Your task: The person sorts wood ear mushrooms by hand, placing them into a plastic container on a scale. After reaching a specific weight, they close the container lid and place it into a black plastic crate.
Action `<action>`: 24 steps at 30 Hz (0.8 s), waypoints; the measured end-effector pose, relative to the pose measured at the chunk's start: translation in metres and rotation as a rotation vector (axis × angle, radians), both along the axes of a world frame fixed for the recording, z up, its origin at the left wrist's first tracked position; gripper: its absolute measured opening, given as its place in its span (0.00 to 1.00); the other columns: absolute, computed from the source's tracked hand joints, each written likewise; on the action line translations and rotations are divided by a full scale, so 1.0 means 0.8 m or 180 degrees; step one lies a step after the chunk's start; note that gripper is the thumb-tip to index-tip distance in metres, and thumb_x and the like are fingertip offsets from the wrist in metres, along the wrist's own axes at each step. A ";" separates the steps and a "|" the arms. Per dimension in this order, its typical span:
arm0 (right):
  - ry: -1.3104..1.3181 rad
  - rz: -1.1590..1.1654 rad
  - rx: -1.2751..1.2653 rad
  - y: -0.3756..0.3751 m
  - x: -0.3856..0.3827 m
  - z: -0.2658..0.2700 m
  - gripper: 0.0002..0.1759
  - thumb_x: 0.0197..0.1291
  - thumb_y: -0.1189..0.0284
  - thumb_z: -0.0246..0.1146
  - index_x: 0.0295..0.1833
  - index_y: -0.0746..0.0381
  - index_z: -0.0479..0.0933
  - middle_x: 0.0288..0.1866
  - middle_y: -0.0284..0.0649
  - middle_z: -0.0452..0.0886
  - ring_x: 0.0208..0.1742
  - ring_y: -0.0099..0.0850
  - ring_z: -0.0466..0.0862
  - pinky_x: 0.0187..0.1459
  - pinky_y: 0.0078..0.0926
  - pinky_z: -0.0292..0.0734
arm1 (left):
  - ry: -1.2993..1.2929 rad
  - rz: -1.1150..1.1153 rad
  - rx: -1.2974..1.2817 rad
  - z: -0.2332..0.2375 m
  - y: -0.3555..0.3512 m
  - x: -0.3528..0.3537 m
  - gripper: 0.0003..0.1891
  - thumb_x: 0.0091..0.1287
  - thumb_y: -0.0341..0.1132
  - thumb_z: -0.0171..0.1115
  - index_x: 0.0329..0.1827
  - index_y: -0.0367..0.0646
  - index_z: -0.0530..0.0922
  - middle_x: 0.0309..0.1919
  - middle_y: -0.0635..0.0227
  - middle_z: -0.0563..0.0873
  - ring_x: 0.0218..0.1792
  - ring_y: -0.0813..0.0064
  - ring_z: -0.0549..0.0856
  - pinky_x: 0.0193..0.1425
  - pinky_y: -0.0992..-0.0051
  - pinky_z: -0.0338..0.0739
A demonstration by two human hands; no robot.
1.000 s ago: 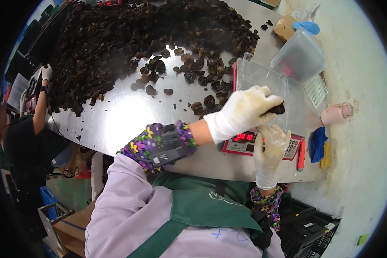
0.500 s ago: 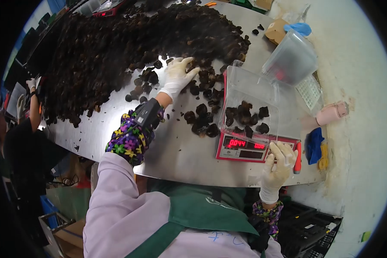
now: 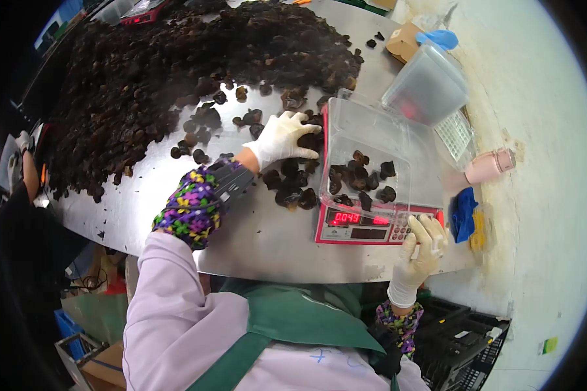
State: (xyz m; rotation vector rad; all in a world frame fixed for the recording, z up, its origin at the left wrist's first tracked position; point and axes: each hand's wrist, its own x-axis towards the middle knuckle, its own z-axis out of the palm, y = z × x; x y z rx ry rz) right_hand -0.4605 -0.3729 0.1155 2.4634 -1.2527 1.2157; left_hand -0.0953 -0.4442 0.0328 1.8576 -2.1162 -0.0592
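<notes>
My left hand [image 3: 284,140], in a white glove, lies fingers spread over several dark brown, curled pieces that look like wood ear mushrooms [image 3: 292,186], just left of a digital scale [image 3: 352,233]. A clear plastic box [image 3: 398,153] sits tilted on the scale, with several dark mushroom pieces [image 3: 359,176] gathered in its near end. Red digits glow on the display. My right hand [image 3: 422,251], also gloved, rests at the scale's front right corner beside the keypad, its fingers loosely bent and the thumb apart. I see nothing plainly held in it.
A large heap of dark pieces [image 3: 137,78] covers the back and left of the metal table [image 3: 241,241]. Stacked clear boxes [image 3: 427,85], a pink bottle [image 3: 490,166] and a blue cloth [image 3: 463,215] stand along the right wall. A co-worker's gloved hand [image 3: 23,140] shows far left.
My left hand has moved toward me and right, closer to the scale. My right hand stays at the scale corner. The red handle beside it no longer shows. The view has shifted slightly.
</notes>
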 end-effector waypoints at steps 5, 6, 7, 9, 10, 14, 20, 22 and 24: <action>0.0045 0.0159 -0.0002 -0.001 0.017 0.001 0.16 0.61 0.75 0.67 0.54 0.51 0.85 0.55 0.36 0.83 0.61 0.41 0.79 0.73 0.51 0.61 | 0.0095 -0.0021 -0.0302 -0.028 0.019 -0.014 0.14 0.63 0.44 0.68 0.51 0.55 0.84 0.42 0.62 0.83 0.47 0.58 0.85 0.47 0.61 0.82; 0.0058 0.0195 -0.0007 -0.001 0.020 0.000 0.17 0.59 0.75 0.68 0.54 0.50 0.85 0.55 0.35 0.83 0.61 0.41 0.78 0.73 0.51 0.61 | 0.0052 -0.0105 -0.0575 -0.031 0.022 -0.017 0.10 0.64 0.40 0.67 0.47 0.54 0.83 0.35 0.63 0.82 0.38 0.59 0.86 0.41 0.61 0.82; 0.0071 0.0232 -0.0008 0.000 0.023 0.000 0.18 0.58 0.75 0.68 0.54 0.49 0.85 0.55 0.34 0.82 0.62 0.41 0.78 0.73 0.51 0.61 | 0.0046 -0.0164 -0.0571 -0.033 0.025 -0.016 0.10 0.64 0.40 0.67 0.47 0.54 0.83 0.35 0.63 0.82 0.38 0.59 0.86 0.41 0.61 0.82; 0.0091 0.0215 0.0028 0.002 0.025 -0.004 0.19 0.57 0.75 0.69 0.54 0.48 0.85 0.56 0.33 0.82 0.62 0.40 0.77 0.74 0.51 0.60 | 0.0261 -0.0142 -0.0708 -0.031 0.030 -0.014 0.09 0.65 0.38 0.67 0.46 0.53 0.83 0.34 0.62 0.82 0.36 0.58 0.86 0.39 0.62 0.81; 0.0119 0.0260 0.0060 0.003 0.025 -0.006 0.20 0.56 0.76 0.69 0.54 0.48 0.85 0.56 0.32 0.81 0.63 0.39 0.76 0.74 0.50 0.60 | 0.0394 -0.0069 -0.0828 -0.026 0.035 -0.012 0.07 0.65 0.35 0.67 0.45 0.52 0.84 0.34 0.61 0.83 0.36 0.57 0.87 0.40 0.62 0.81; 0.0144 0.0249 0.0062 0.003 0.020 -0.011 0.20 0.55 0.75 0.70 0.54 0.46 0.85 0.57 0.30 0.81 0.64 0.39 0.75 0.75 0.51 0.58 | 0.1121 0.0358 -0.1042 0.005 0.048 -0.004 0.07 0.65 0.28 0.66 0.44 0.47 0.86 0.36 0.59 0.87 0.37 0.58 0.88 0.44 0.68 0.82; 0.0294 0.0413 0.0177 -0.036 0.032 0.019 0.13 0.57 0.71 0.70 0.49 0.49 0.85 0.48 0.30 0.83 0.57 0.37 0.78 0.73 0.51 0.61 | 0.2339 0.0083 -0.1452 0.106 0.043 -0.043 0.08 0.66 0.28 0.67 0.46 0.41 0.86 0.39 0.62 0.89 0.39 0.73 0.88 0.48 0.76 0.81; 0.0622 0.0584 0.0489 -0.065 0.042 0.030 0.09 0.59 0.64 0.70 0.45 0.51 0.86 0.41 0.32 0.84 0.51 0.37 0.80 0.68 0.49 0.66 | 0.2481 0.0037 -0.1238 0.144 0.043 -0.071 0.08 0.71 0.27 0.64 0.50 0.37 0.85 0.43 0.73 0.90 0.45 0.85 0.84 0.52 0.81 0.78; 0.1030 0.0531 0.0631 -0.084 0.060 0.042 0.09 0.59 0.63 0.70 0.44 0.51 0.86 0.41 0.33 0.84 0.52 0.37 0.81 0.68 0.48 0.66 | 0.3069 -0.0079 -0.1071 0.159 0.039 -0.099 0.07 0.71 0.28 0.63 0.49 0.40 0.86 0.38 0.78 0.86 0.38 0.90 0.79 0.45 0.84 0.75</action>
